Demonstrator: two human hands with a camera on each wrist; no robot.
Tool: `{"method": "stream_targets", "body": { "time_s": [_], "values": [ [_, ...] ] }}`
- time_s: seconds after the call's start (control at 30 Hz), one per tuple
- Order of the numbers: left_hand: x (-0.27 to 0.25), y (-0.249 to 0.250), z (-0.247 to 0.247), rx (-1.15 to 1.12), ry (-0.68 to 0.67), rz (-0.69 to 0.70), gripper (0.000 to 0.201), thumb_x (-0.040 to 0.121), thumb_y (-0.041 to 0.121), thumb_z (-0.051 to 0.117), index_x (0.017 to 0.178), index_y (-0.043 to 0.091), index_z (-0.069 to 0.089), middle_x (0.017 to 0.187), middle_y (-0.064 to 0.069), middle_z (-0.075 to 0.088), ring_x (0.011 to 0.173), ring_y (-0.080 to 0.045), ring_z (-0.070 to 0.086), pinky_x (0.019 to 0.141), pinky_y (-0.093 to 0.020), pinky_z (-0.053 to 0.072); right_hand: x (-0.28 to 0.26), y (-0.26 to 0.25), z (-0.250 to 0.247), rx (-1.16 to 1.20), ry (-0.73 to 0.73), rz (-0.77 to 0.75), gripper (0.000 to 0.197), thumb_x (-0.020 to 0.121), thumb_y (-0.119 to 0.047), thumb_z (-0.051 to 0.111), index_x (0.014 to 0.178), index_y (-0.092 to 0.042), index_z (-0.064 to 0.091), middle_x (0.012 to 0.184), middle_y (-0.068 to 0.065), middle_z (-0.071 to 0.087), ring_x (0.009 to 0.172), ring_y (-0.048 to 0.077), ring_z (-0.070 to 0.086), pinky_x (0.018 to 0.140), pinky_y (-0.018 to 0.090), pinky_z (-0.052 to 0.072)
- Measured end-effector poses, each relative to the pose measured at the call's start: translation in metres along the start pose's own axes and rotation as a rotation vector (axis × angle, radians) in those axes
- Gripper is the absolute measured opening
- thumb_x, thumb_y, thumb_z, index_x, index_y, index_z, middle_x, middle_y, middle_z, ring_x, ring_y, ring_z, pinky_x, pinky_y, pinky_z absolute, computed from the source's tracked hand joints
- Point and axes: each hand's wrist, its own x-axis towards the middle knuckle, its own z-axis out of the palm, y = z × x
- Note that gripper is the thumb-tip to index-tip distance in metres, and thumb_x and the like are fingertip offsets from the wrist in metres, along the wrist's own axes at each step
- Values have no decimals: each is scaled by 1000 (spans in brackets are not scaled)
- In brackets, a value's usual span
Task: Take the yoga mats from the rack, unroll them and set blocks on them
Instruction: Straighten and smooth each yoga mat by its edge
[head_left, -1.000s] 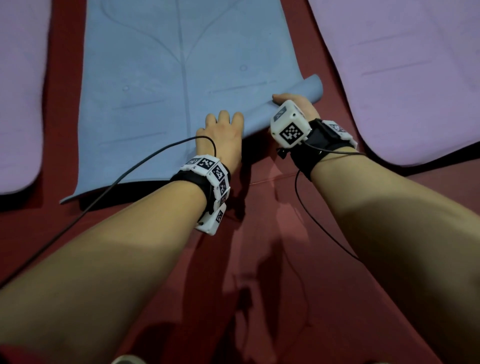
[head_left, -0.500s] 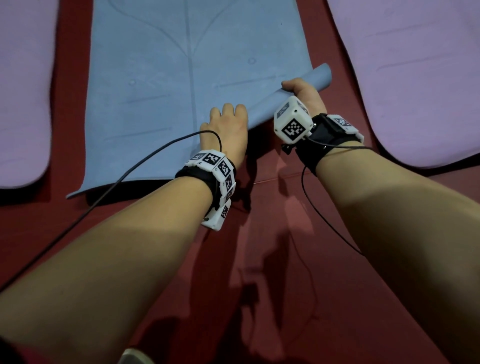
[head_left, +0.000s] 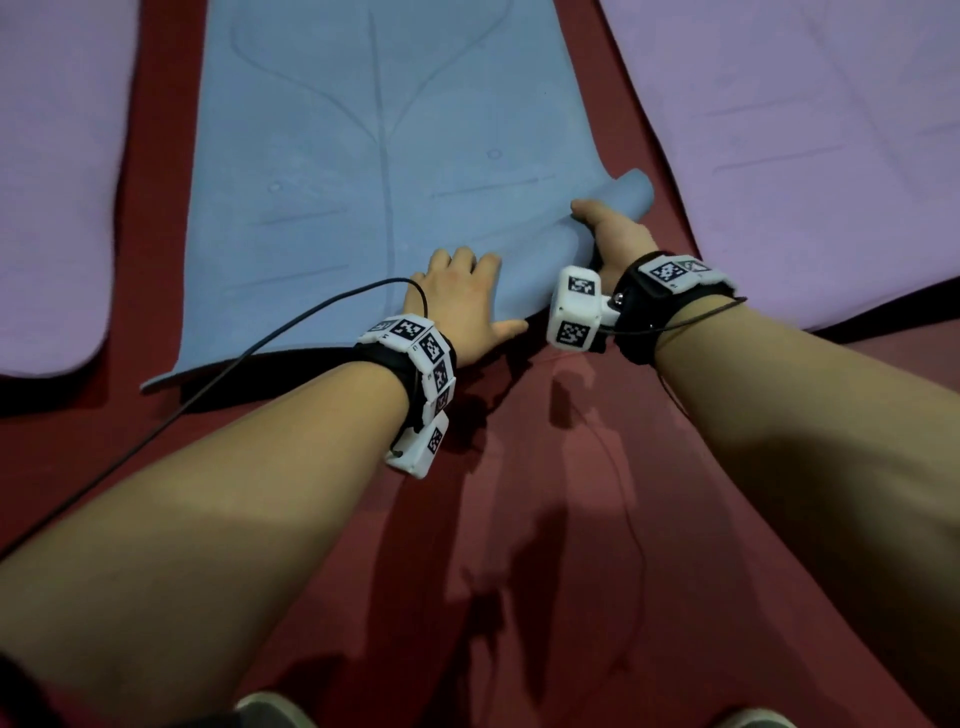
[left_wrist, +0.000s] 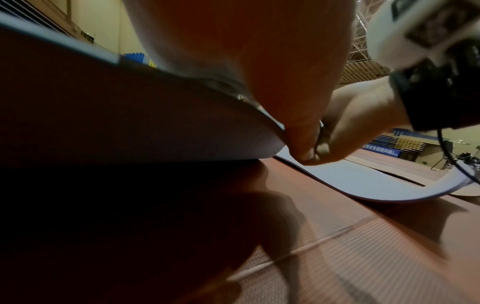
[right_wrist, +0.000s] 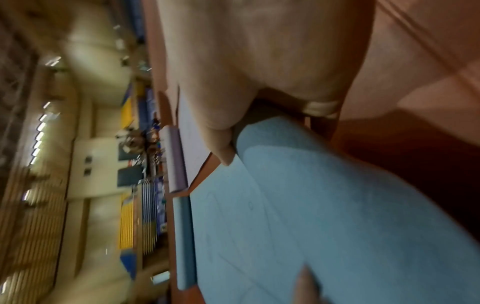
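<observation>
Head view, with both wrist views. The blue mat (head_left: 374, 171) lies unrolled on the red floor (head_left: 545, 519), its long axis running away from the person; its far end is cut off by the top of the head view. Its near edge is raised off the floor, and the near right corner curls up and over. The left hand (head_left: 460, 306) lies on the near edge with fingers on top and the thumb at the rim; the left wrist view shows the thumb (left_wrist: 298, 127) under the lifted edge, so the hand pinches the mat. The right hand (head_left: 610, 234) holds the curled corner, thumb on the upper face; its fingers are hidden beneath the curl. The right wrist view is blurred, showing only the thumb against the fold. Two purple mats, one at the left (head_left: 52, 182) and one at the right (head_left: 805, 156), flank the blue mat, both cut off by the frame. Compared with a second ago, the right hand has carried the corner farther up the mat and the curl is taller.
</observation>
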Motion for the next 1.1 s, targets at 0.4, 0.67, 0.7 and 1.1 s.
{"method": "stream_targets", "body": {
  "time_s": [0.4, 0.67, 0.7, 1.1],
  "values": [
    [-60, -79, 3, -51, -288, -131, 44, 98, 55, 34, 126, 30, 58, 129, -6, 54, 121, -33, 48, 90, -45, 40, -2, 33, -37, -651, 370, -138, 105, 73, -49, 79, 148, -10, 17, 134, 21, 54, 120, 39, 55, 105, 51, 41],
    [-82, -128, 18, -193, -244, -231, 45, 106, 38, 28, 113, 11, 62, 118, -21, 59, 111, -41, 55, 94, -45, 45, -8, 72, -35, -1478, 284, -351, 70, 85, -23, 60, 148, -29, 32, 160, 15, 13, 145, 36, 16, 119, 47, 17],
    [-82, -132, 19, -194, -229, -242, 41, 106, 33, 32, 113, 8, 63, 118, -22, 59, 109, -42, 56, 94, -43, 46, -9, 75, -27, -1551, 201, -415, 63, 85, -23, 59, 145, -27, 39, 158, 16, 19, 144, 35, 18, 119, 44, 18],
    [-102, -195, 45, -162, -366, -413, 72, 68, 54, 84, 126, 26, 51, 129, -6, 38, 118, -33, 46, 96, -47, 49, -60, 147, 142, -1776, -568, -709, 66, 79, -51, 72, 136, -25, 52, 140, 8, 43, 127, 31, 40, 103, 42, 42]
  ]
}}
